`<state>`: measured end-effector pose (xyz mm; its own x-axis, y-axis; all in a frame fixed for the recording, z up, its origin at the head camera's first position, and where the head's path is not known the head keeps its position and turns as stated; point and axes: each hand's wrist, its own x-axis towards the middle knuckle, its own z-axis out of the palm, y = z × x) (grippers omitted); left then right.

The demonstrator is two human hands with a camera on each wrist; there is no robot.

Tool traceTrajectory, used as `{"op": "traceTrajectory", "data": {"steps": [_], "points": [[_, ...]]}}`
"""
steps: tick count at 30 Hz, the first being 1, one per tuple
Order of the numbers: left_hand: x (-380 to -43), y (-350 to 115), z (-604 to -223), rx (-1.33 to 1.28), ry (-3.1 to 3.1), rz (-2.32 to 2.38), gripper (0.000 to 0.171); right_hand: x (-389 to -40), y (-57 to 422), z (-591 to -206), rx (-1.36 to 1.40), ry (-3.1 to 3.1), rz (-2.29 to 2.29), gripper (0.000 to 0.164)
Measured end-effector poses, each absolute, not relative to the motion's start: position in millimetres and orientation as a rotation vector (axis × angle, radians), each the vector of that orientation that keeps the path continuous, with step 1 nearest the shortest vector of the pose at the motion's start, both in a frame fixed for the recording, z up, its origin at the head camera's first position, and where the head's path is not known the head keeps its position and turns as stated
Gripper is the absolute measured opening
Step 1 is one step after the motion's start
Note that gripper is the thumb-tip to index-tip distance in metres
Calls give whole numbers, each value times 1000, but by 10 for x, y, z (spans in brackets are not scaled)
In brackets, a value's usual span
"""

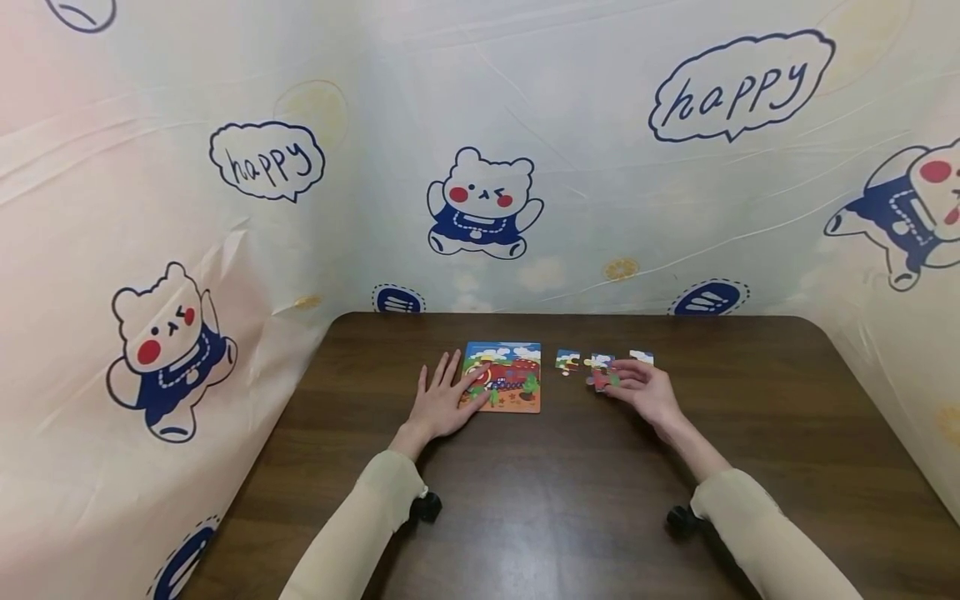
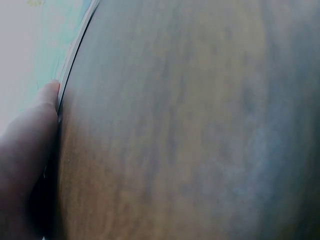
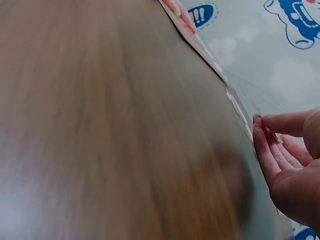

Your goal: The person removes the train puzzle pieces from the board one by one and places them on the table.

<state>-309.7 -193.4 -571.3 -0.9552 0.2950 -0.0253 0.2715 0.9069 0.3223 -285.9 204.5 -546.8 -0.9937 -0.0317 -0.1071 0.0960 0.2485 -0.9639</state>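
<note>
A square jigsaw puzzle with a red train picture lies on the table. Over its left side rests my left hand, fingers spread and straight; in the left wrist view only part of that hand shows at the left edge. To the puzzle's right, my right hand pinches a small red and green puzzle piece between thumb and fingertips. In the right wrist view the right hand has its thumb and finger together, with a thin edge of a piece showing among the fingers.
Loose puzzle pieces lie near the right hand: one with sky and green to its left, a blue and white one just behind it. The brown wooden table meets a printed curtain at its back edge.
</note>
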Motion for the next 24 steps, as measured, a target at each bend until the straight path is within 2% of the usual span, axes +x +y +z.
{"op": "traceTrajectory", "data": {"steps": [10,19,24], "points": [[-3084,-1932,-5711,443,2994,504,68,-2701,2363,-5518,52,2453,-1807,59],[-3090,-1942,-5738,443,2999,486,69,-2643,2540,-5550,33,2490,-1800,54],[-3104,-1936,-5718,436,2990,500,69,-2631,2606,-5542,-9,2648,-1635,51]]}}
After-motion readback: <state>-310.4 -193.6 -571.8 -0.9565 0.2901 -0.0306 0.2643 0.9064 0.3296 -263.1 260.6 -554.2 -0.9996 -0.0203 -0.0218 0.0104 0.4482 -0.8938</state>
